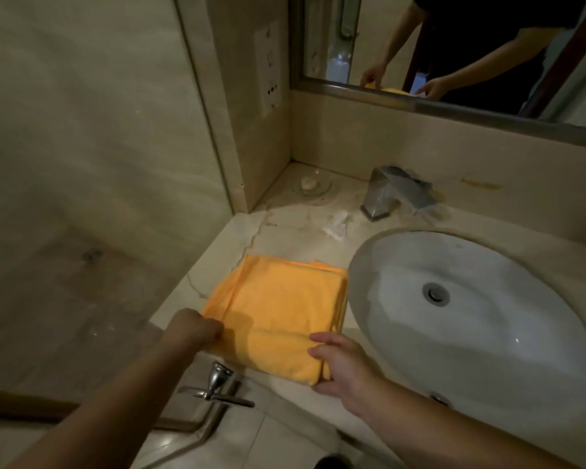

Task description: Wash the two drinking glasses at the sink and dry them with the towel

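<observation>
Marble counter (286,233), towel (278,306), near corners in left hand (193,328), right hand (342,367)

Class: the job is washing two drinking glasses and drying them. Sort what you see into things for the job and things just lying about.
For the job: orange towel, held by left hand and right hand; sink; faucet. No glasses in view.
Lying about: soap dish with soap; crumpled white scrap; wall socket.
</observation>
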The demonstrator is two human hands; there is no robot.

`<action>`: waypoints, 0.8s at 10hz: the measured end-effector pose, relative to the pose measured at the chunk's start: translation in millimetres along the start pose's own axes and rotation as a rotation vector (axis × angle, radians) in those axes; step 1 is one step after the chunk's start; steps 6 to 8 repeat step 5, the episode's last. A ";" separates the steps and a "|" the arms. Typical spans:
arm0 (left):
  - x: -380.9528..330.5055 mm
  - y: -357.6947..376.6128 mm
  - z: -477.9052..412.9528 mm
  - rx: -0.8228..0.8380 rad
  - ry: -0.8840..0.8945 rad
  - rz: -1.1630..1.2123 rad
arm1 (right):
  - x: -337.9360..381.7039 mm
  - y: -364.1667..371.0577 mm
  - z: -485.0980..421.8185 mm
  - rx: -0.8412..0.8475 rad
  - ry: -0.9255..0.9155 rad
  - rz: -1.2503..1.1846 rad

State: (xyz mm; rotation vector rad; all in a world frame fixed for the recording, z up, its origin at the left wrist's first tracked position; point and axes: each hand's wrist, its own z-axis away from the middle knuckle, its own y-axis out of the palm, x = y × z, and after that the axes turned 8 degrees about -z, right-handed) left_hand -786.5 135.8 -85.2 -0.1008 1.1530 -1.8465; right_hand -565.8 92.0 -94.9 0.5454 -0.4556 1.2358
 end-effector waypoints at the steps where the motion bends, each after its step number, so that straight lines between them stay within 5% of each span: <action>1: -7.5 9.8 10.4 -0.245 0.212 -0.220 | -1.5 1.2 1.2 0.011 0.075 -0.061; 2: -28.6 46.6 29.5 -0.340 0.747 -0.344 | -7.3 1.8 0.9 -0.005 0.096 -0.082; 3: -43.1 83.4 38.8 -0.068 0.762 -0.574 | -6.1 -1.9 3.8 0.028 0.142 -0.152; 4: -36.6 102.6 38.5 -0.051 0.734 -0.726 | 3.7 -22.0 8.0 0.081 0.173 -0.134; 5: -43.4 97.9 39.2 -0.017 0.687 -0.786 | 21.2 -57.2 12.8 -0.043 0.021 -0.090; 8: -43.4 97.9 39.2 -0.017 0.687 -0.786 | 21.2 -57.2 12.8 -0.043 0.021 -0.090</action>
